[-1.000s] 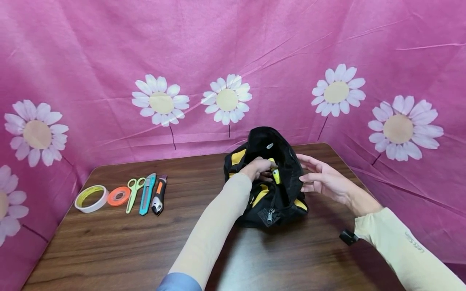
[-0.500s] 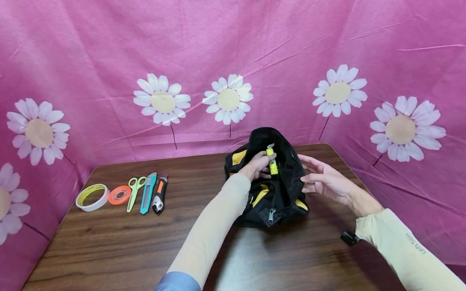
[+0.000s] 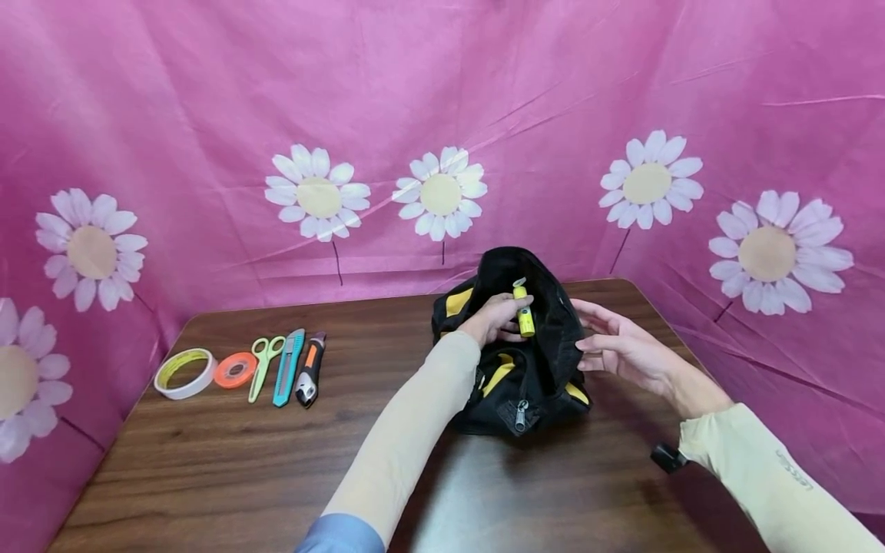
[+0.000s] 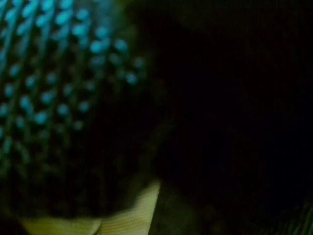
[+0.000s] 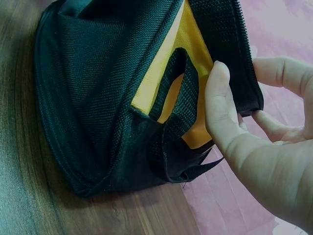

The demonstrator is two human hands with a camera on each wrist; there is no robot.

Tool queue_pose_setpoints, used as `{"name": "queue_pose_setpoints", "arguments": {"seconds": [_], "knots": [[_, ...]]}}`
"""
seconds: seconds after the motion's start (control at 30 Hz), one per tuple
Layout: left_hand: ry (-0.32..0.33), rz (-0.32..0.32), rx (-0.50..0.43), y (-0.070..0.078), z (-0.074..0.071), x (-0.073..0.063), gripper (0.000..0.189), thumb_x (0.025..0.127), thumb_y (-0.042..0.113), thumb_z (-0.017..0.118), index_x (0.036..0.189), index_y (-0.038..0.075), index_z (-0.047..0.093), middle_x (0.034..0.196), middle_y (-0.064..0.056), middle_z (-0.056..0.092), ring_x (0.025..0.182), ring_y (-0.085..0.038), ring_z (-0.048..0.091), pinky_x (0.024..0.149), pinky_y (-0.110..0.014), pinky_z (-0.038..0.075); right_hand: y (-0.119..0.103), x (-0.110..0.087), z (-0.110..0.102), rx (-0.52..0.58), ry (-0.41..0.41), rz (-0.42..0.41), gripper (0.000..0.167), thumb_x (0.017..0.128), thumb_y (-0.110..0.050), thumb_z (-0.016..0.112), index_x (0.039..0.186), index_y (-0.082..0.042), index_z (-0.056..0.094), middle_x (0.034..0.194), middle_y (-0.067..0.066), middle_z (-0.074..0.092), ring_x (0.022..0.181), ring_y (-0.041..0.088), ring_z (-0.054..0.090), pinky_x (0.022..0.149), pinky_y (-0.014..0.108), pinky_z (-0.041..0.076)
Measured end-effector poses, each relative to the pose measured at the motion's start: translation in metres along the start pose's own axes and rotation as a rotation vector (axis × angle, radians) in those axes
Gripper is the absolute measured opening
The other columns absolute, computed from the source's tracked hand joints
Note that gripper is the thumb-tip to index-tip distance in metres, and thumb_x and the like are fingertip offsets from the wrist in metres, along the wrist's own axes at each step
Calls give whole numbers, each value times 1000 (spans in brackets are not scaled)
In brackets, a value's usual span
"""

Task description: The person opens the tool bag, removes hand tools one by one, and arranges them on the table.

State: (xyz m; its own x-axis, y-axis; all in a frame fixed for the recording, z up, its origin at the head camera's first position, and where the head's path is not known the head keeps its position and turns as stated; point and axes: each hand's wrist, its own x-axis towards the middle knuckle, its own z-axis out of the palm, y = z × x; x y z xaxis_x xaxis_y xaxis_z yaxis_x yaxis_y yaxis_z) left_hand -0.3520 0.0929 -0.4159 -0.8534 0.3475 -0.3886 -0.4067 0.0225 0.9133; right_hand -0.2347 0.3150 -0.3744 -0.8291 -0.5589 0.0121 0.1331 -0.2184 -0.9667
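Note:
A black bag (image 3: pixel 484 418) with yellow panels stands with its mouth spread open on the table. Inside that mouth my left hand (image 3: pixel 496 316) pinches a small yellow cylinder (image 3: pixel 525 319) with a pale tip; its exact kind is unclear. On the bag's right side, my right hand (image 3: pixel 625 349) holds the zippered rim between thumb and fingers. The right wrist view brings the thumb (image 5: pixel 218 98) close, lying against the bag's edge beside a black strap loop (image 5: pixel 183 98). Dark, blurred mesh fabric (image 4: pixel 54 73) fills much of the left wrist view, where the left hand's fingers are hidden.
At the table's left lie a white tape roll (image 3: pixel 185 392), an orange tape roll (image 3: pixel 235 370), green scissors (image 3: pixel 260 372), a teal box cutter (image 3: pixel 288 369) and a black-and-orange utility knife (image 3: pixel 309 372). A pink flowered cloth (image 3: pixel 442 92) hangs behind the brown table (image 3: pixel 242 476).
The left hand has lifted the yellow cylinder a little inside the bag, so more of it shows. The right hand stays at the rim. The head view has shifted slightly.

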Motion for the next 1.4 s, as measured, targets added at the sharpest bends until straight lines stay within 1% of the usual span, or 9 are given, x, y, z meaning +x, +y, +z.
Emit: {"name": "queue_pose_setpoints", "arguments": {"seconds": [0.13, 0.3, 0.4, 0.6, 0.73, 0.87, 1.07, 1.23, 1.4], "knots": [[-8, -3, 15, 3, 5, -2, 26, 100, 31, 68, 115, 11, 60, 92, -11, 65, 77, -27, 68, 77, -45, 63, 1, -3, -3, 5, -10, 0, 64, 101, 11, 45, 158, -12, 27, 145, 5, 48, 101, 19, 68, 84, 38, 61], [-51, 28, 49, 16, 13, -9, 29, 100, 31, 68, 118, 10, 60, 95, -11, 65, 79, -28, 68, 77, -45, 62, -1, -7, -8, 0, -31, -15, 62, 102, 11, 44, 157, -12, 27, 147, 6, 48, 103, 19, 68, 85, 39, 60], [-81, 35, 74, 25, 16, -15, 29, 100, 33, 68, 114, 9, 62, 94, -10, 65, 80, -27, 68, 75, -44, 63, -2, -8, -10, -3, -50, -11, 62, 102, 11, 42, 158, -11, 27, 147, 8, 48, 105, 20, 68, 86, 40, 60], [-121, 56, 105, 46, 15, -34, 27, 100, 35, 67, 105, 9, 63, 92, -9, 64, 78, -25, 68, 74, -41, 63, -4, -6, -12, 5, -71, -7, 63, 102, 12, 41, 159, -12, 26, 145, 10, 49, 106, 22, 68, 89, 41, 59], [-161, 75, 98, 57, 8, -52, 30, 101, 36, 66, 112, 8, 63, 95, -11, 65, 81, -26, 69, 75, -41, 63, -2, -4, -9, 12, -48, -5, 62, 101, 11, 42, 158, -11, 27, 143, 10, 50, 106, 22, 68, 86, 40, 60], [-205, 100, 122, 60, -9, -77, 44, 101, 37, 64, 126, 1, 58, 96, -11, 64, 83, -27, 69, 75, -42, 63, 2, -1, -5, 15, -49, 19, 62, 102, 10, 45, 158, -12, 27, 142, 10, 50, 104, 21, 68, 86, 40, 60], [-250, 139, 174, 62, -45, -118, 48, 103, 37, 62, 131, -1, 54, 103, -12, 62, 86, -26, 70, 79, -45, 62, 4, -3, -5, 38, -62, -1, 63, 101, 12, 43, 157, -12, 28, 140, 8, 50, 98, 17, 68, 85, 39, 60], [-185, 146, 146, 61, -87, -147, 49, 104, 35, 60, 136, 0, 51, 105, -14, 61, 85, -26, 69, 82, -48, 61, 1, 0, -4, 21, -72, -1, 63, 102, 11, 43, 158, -12, 27, 141, 9, 49, 98, 18, 68, 85, 39, 60], [-114, 138, 159, 51, -128, -172, 48, 105, 36, 58, 137, 0, 50, 107, -16, 60, 84, -25, 68, 85, -51, 59, -1, 3, -2, 9, -65, 10, 63, 102, 11, 44, 158, -11, 26, 140, 10, 49, 100, 19, 68, 85, 39, 60]]}}
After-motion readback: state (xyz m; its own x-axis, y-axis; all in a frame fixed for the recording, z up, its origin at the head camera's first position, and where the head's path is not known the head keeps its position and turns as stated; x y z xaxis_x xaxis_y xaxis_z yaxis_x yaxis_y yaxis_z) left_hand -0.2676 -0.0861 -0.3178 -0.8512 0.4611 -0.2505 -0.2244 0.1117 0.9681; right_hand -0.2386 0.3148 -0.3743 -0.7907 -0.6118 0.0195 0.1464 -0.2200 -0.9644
